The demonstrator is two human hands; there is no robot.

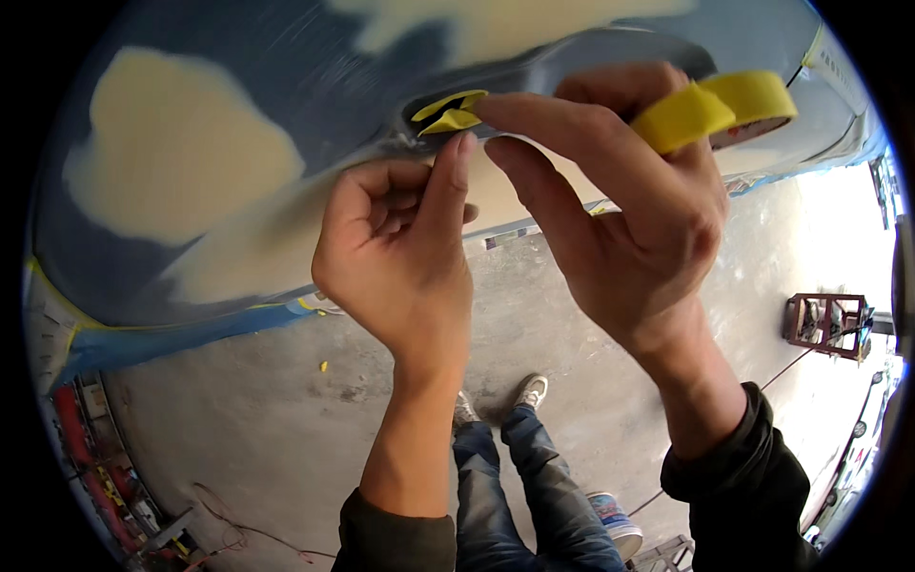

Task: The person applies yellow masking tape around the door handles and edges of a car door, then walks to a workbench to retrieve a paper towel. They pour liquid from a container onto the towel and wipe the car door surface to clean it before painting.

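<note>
**Inspector A:** Start with the left hand (396,257). What is it doing?

**Inspector B:** The fingers are curled in tight, with the thumb (446,181) stretched up. The thumb tip presses at the lower edge of a short yellow strip of tape (451,120). That strip lies at the dark recess (457,100) in the blue car panel (286,86).

**Inspector A:** And the right hand (629,219)?

**Inspector B:** The roll of yellow tape (739,105) sits around its fingers, up by the knuckles. The index finger (543,119) is extended, its tip touching the upper right of the same strip. The middle finger below it is also stretched out; I cannot tell whether it touches the panel.

**Inspector A:** State of the strip?

**Inspector B:** Crumpled and partly lifted, not lying flat. A second yellow piece lies just above it in the recess.

**Inspector A:** The panel?

**Inspector B:** Blue, with large pale patches of filler (176,143). Blue masking film (172,338) with a yellow taped edge runs along its lower border.

**Inspector A:** Surroundings?

**Inspector B:** Concrete floor (534,315) below, the person's jeans (524,486) and shoes, and a small red trolley (824,324) well off to the right.
</note>
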